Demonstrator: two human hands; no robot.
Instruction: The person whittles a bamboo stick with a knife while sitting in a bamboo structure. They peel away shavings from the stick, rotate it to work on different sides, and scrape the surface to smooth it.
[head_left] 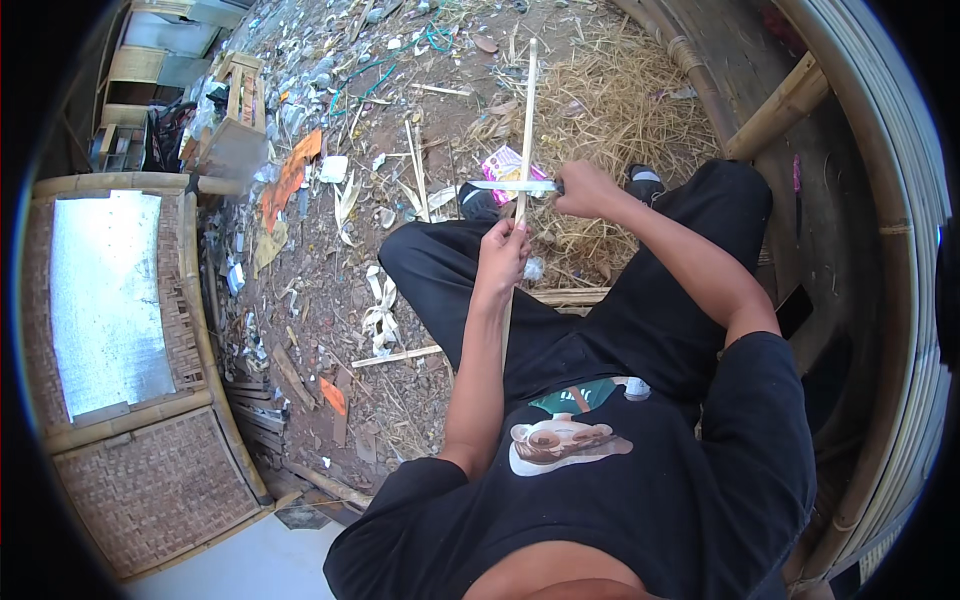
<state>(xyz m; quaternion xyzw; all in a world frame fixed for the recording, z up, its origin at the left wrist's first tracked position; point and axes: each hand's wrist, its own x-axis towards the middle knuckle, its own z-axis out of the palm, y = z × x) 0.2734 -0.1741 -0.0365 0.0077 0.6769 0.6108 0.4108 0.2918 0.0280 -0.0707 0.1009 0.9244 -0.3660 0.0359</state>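
A long, thin, pale strip, apparently split bamboo (529, 105), points away from me between my knees. My left hand (502, 257) is closed around it just below the knife. In my right hand (588, 190) is the handle of a knife (507, 186), mostly hidden by the fingers. Its blade points left and lies across the strip, a little beyond my left hand. The strip's near end runs down beside my left forearm and is partly hidden by it.
Straw-like shavings (625, 110) pile up beyond my right foot. Litter and scraps cover the ground to the left, with an orange sheet (290, 180) and a wooden crate (240, 115). A woven bamboo panel (150, 480) stands at far left. A bamboo post (780, 105) rises at right.
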